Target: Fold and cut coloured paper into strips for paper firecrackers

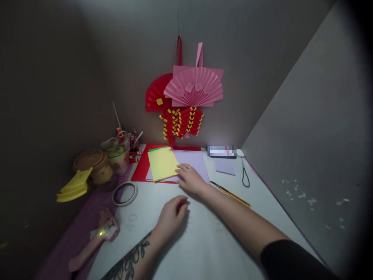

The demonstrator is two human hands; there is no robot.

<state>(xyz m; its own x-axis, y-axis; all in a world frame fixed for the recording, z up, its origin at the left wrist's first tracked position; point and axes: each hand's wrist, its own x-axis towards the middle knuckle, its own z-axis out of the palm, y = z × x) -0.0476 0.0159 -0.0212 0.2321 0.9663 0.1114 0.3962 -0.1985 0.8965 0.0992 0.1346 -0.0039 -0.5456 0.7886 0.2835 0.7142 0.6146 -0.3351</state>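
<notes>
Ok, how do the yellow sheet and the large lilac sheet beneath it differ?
The yellow sheet looks smaller; the lilac sheet looks wider. The yellow sheet lies on top, while the lilac sheet is partly covered by it. The yellow sheet sits at a slant; the lilac sheet lines up roughly with the red sheet. Both lie flat over that red sheet.

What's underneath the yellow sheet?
Lilac paper and, below that, red paper show beyond the yellow sheet, with a green strip at its top edge. Whatever else the sheet covers is hidden.
</notes>
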